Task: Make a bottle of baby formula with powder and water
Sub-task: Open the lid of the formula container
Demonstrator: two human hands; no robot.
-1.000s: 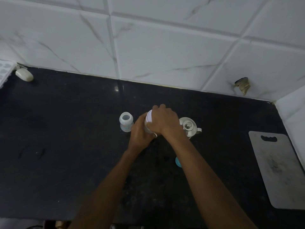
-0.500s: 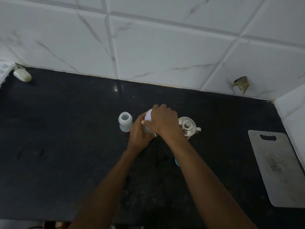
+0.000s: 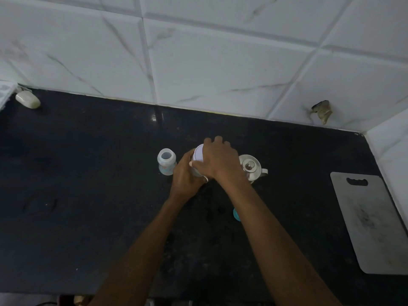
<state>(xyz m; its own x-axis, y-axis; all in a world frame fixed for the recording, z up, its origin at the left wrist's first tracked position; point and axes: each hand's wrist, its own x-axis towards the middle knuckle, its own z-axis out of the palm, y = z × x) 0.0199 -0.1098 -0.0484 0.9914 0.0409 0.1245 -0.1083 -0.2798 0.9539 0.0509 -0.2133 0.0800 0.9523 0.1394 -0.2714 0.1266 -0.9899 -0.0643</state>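
gripping from above, the right hand [image 3: 218, 160] curls its fingers over the white lid of a small formula container [image 3: 198, 153]. the left hand [image 3: 186, 175] wraps round the container's body from the left and seems to brace it against the black counter [image 3: 88, 173]. both hands are closed on the container and cover most of it, so only a crescent of the lid shows between them. it stands near the middle of the counter. it looks rigid, smooth-sided and probably light, so the firm hold belongs low on the body while the other hand works the lid by its rim. a sudden jerk as the lid frees could scatter powder. just to the left of the left hand stands the baby bottle [image 3: 166, 161], upright, uncapped and close to the knuckles, though whether it touches them cannot be told. it looks like thin, light plastic that would tip easily, with a narrow mouth. just beside the right wrist sits a lidded steel kettle [image 3: 250, 167], likely the heavier item. a teal cap [image 3: 236, 214] peeks out from under the right forearm. a pale cutting board [image 3: 371, 221] lies well apart at the counter's right end.
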